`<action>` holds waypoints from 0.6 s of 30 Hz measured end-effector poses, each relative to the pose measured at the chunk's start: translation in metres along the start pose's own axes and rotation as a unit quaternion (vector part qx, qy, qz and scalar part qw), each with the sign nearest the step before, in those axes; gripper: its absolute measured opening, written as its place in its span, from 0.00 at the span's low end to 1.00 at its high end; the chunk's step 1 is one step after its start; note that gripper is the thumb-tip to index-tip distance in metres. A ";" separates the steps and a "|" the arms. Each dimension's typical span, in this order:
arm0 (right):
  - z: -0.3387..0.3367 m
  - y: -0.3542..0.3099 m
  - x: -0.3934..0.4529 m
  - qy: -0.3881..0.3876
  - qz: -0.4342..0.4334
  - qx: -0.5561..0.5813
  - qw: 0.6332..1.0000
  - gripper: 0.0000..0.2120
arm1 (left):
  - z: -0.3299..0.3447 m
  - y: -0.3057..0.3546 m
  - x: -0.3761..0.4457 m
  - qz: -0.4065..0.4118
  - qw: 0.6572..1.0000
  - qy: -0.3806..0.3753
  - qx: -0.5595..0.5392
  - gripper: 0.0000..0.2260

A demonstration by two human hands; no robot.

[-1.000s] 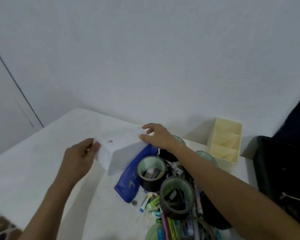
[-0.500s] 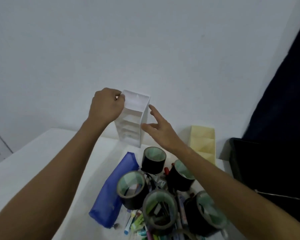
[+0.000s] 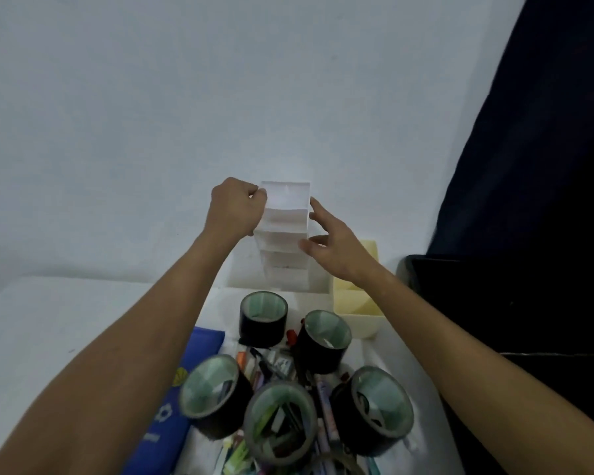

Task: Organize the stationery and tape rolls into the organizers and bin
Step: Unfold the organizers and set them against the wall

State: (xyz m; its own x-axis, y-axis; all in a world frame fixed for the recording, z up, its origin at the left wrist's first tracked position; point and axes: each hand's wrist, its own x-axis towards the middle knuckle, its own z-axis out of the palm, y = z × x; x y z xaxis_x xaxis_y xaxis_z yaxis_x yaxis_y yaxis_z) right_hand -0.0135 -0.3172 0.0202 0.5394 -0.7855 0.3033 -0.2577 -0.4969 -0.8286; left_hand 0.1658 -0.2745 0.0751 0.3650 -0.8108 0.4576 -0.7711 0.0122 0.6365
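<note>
A white compartment organizer [image 3: 285, 234] stands against the wall at the back of the table. My left hand [image 3: 235, 209] grips its upper left edge. My right hand [image 3: 330, 241] touches its right side with straight fingers. A pale yellow organizer [image 3: 357, 303] sits to its right, partly behind my right forearm. Several black tape rolls [image 3: 263, 318] stand in front, over a pile of pens and markers [image 3: 275, 365]. A black bin [image 3: 494, 320] is at the right.
A blue pouch [image 3: 172, 399] lies to the left of the tape rolls, under my left forearm. A dark curtain or cloth [image 3: 546, 132] hangs at the right. The white table [image 3: 66, 320] stretches to the left.
The white organizer was lying near the table's left middle, then got lifted and stood up at the wall. Both hands have moved with it toward the back.
</note>
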 end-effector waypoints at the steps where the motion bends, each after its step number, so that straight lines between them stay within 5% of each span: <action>1: -0.002 0.002 -0.001 0.005 0.002 -0.009 1.000 0.35 | 0.004 -0.002 0.000 0.000 1.000 -0.003 -0.008 0.20; 18: 0.037 0.039 0.009 -0.012 0.048 -0.013 0.999 0.33 | 0.032 -0.042 0.003 -0.088 0.993 -0.079 -0.006 0.20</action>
State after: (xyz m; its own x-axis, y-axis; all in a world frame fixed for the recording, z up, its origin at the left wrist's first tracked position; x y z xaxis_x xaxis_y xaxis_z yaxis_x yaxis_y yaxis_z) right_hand 0.0108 -0.3304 -0.0266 0.5304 -0.8207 0.2123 -0.3296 -0.4304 -0.8403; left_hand 0.1826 -0.2956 0.0301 0.4056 -0.8830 0.2362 -0.6958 -0.1307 0.7063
